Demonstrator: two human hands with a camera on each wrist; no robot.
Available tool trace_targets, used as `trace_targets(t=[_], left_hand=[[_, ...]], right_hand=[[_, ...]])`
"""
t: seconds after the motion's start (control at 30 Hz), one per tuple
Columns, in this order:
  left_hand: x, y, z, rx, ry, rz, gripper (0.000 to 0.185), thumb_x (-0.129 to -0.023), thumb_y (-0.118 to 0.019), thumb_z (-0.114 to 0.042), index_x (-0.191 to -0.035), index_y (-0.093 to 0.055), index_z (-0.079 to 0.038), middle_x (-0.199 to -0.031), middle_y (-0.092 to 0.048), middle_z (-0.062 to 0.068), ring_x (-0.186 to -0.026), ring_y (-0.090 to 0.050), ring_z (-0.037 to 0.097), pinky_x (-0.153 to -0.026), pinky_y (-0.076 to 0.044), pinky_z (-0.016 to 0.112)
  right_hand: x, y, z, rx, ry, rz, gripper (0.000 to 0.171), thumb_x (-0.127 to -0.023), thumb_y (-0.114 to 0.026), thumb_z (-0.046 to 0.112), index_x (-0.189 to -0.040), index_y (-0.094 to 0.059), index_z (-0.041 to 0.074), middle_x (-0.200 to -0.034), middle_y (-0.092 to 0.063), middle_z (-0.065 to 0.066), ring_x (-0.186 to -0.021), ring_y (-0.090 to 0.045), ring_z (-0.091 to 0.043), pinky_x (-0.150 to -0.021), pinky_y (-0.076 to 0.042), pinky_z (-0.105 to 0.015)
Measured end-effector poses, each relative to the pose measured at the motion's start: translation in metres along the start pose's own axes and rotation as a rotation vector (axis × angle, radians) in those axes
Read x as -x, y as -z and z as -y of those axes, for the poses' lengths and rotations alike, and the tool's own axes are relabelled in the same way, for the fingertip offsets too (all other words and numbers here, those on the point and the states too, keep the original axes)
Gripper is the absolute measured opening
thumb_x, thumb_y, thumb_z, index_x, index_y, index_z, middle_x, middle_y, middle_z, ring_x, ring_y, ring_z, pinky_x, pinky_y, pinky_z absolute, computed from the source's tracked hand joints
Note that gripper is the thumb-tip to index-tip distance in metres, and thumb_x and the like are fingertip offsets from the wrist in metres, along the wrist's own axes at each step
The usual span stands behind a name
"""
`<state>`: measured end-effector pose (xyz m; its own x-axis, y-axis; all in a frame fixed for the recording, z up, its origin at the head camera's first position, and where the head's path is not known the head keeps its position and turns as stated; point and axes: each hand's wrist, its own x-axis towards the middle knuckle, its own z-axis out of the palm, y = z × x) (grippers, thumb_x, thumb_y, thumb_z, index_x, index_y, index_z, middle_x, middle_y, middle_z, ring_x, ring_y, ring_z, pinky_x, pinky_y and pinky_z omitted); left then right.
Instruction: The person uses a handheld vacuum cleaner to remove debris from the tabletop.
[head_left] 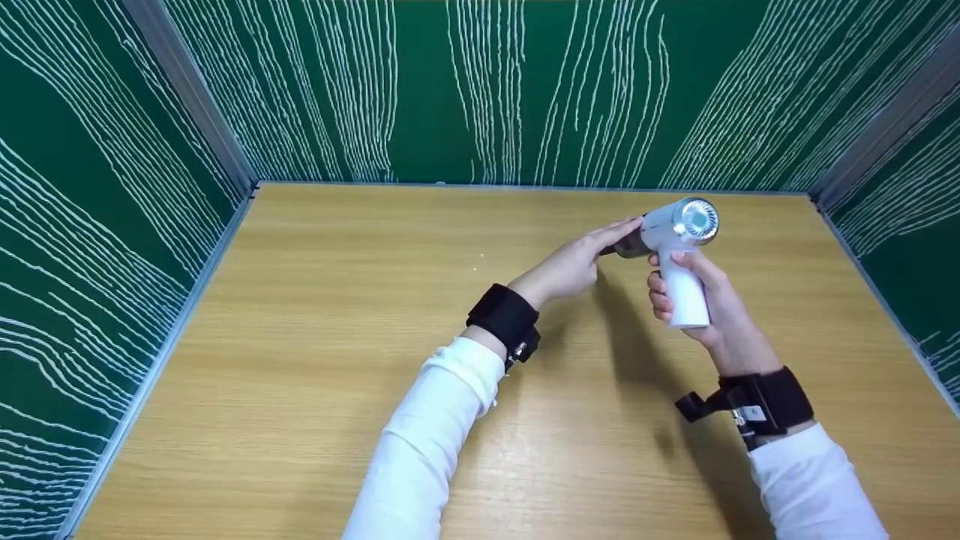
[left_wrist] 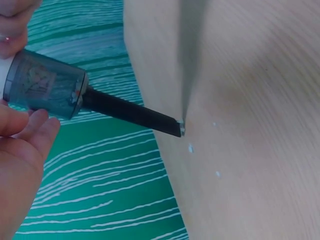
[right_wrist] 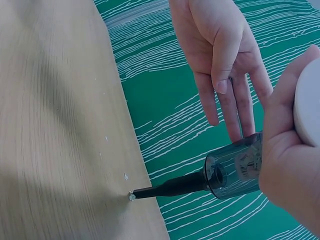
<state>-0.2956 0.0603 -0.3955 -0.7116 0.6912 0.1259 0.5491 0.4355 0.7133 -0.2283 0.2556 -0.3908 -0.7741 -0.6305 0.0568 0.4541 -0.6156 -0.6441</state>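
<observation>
My right hand grips the white handle of a handheld vacuum cleaner, thumb near its round, ribbed silver end. A clear, dark-tinted dust cup at the front has some bits inside. From it a narrow black nozzle slants down toward the wooden table, its tip right at some small white scraps. With fingers stretched out, my left hand reaches to the cup, fingertips at its side. More white scraps lie near the nozzle tip in the left wrist view.
The wooden tabletop is bordered by green panels with white wavy lines, at the back and both sides. Grey metal posts stand in the back corners. Two tiny white specks lie left of my left hand.
</observation>
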Motion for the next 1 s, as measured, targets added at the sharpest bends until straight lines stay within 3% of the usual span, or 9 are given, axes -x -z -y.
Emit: trace_targets(t=[0.3, 0.53, 1.0], left_hand=[[0.003, 0.005, 0.0, 0.006, 0.026, 0.012, 0.084, -0.08, -0.036, 0.018, -0.14, -0.017, -0.038, -0.146, -0.019, -0.014, -0.131, -0.021, 0.003, -0.106, -0.021, 0.016], [0.005, 0.007, 0.0, -0.036, 0.064, 0.015, 0.079, -0.081, -0.037, 0.015, -0.14, -0.02, -0.034, -0.146, -0.02, -0.013, -0.131, -0.021, 0.004, -0.107, -0.018, 0.015], [0.009, 0.012, 0.003, -0.054, 0.07, 0.032, 0.082, -0.078, -0.038, 0.018, -0.14, -0.021, -0.033, -0.145, -0.017, -0.016, -0.131, -0.019, 0.002, -0.107, -0.016, 0.014]], right_hand=[[-0.003, -0.001, -0.001, -0.047, -0.003, 0.015, 0.035, -0.096, -0.014, 0.022, -0.104, -0.04, 0.0, -0.075, -0.055, -0.015, -0.059, -0.058, -0.024, -0.051, -0.051, -0.027], [-0.006, 0.002, -0.002, -0.071, 0.009, 0.036, 0.035, -0.096, -0.017, 0.022, -0.104, -0.042, -0.002, -0.076, -0.056, -0.015, -0.059, -0.058, -0.024, -0.051, -0.051, -0.028], [-0.008, 0.001, -0.005, -0.104, 0.006, 0.063, 0.039, -0.096, -0.015, 0.023, -0.104, -0.042, -0.004, -0.076, -0.055, -0.017, -0.06, -0.057, -0.025, -0.052, -0.051, -0.029]])
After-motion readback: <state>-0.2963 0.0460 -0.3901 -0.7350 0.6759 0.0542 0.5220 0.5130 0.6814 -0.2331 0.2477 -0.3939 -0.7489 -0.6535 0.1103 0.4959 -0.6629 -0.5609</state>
